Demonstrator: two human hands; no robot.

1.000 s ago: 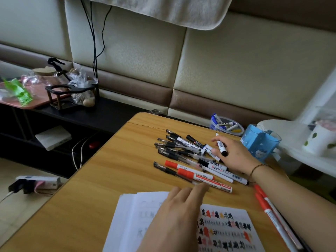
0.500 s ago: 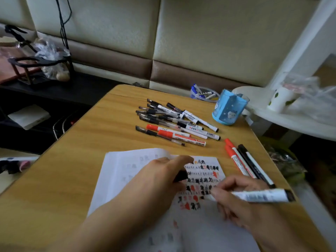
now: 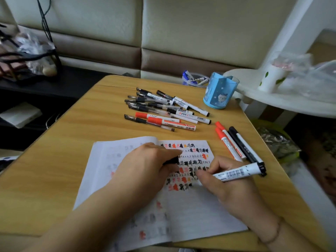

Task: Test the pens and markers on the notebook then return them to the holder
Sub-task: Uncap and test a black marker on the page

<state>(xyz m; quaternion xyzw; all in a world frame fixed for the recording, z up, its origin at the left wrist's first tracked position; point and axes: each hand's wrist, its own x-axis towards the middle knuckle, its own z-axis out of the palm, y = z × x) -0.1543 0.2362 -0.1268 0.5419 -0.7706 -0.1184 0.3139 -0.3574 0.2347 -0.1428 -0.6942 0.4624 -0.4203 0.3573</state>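
Marker [image 3: 238, 172] now sits uncapped in the right hand [image 3: 225, 180], pinched like a pen with its tip down on the notebook [image 3: 190, 211], where a second ago it was only being lifted from the pile [image 3: 163, 110] at 12 o'clock. The left hand [image 3: 145, 166] curls around the black cap [image 3: 171, 160] and rests on the page, steadying it. Testing of this marker has begun, judging by the pose. At 2 o'clock of the notebook lie three markers [image 3: 236, 142] set aside; the blue holder [image 3: 219, 92] stands at 1 o'clock on the table [image 3: 54, 170].
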